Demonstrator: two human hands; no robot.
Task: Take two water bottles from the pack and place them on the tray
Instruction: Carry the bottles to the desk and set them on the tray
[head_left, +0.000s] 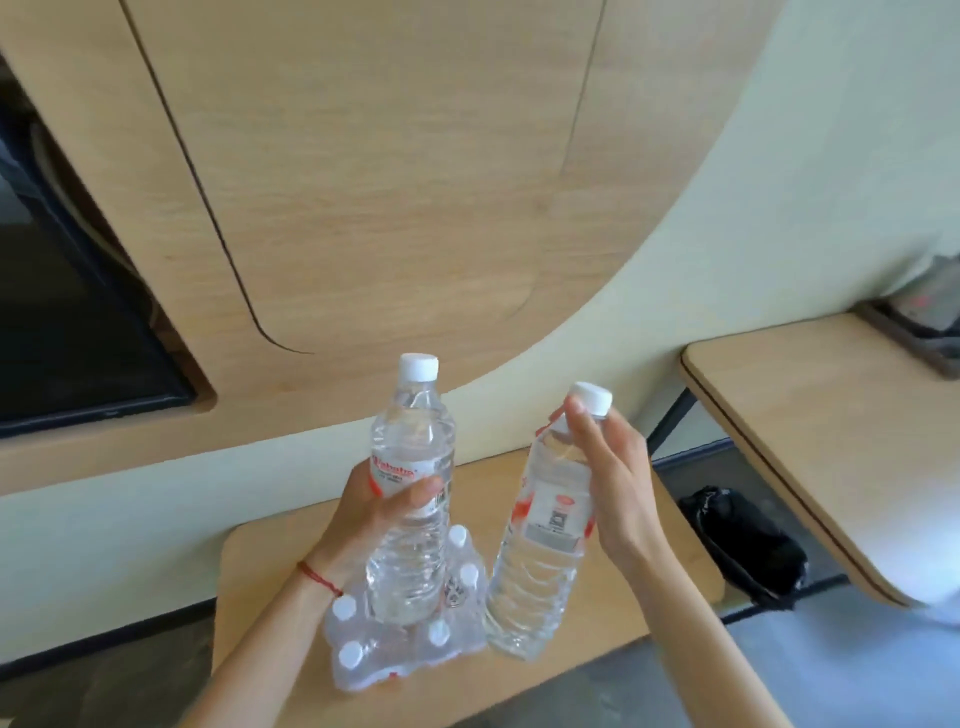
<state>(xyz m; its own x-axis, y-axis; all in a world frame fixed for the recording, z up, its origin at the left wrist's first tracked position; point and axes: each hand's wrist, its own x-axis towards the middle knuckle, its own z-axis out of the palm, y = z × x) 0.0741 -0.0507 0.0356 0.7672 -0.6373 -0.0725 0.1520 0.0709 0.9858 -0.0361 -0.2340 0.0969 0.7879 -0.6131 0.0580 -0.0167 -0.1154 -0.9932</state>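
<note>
My left hand (376, 512) grips a clear water bottle (410, 551) with a white cap around its labelled middle, upright above the pack. My right hand (610, 478) holds a second water bottle (535, 571) by its neck just under the cap, tilted slightly, its base hanging over the low table to the right of the pack. The plastic-wrapped pack of bottles (400, 647) lies on the low wooden table (613, 623), with several white caps showing. A dark tray (906, 338) sits at the far right on a higher wooden table, partly cut off by the frame edge.
The higher wooden table (821, 441) stands to the right. A black bag (743, 545) lies on the floor between the two tables. A dark screen (67, 312) is set in the wood wall panel at left.
</note>
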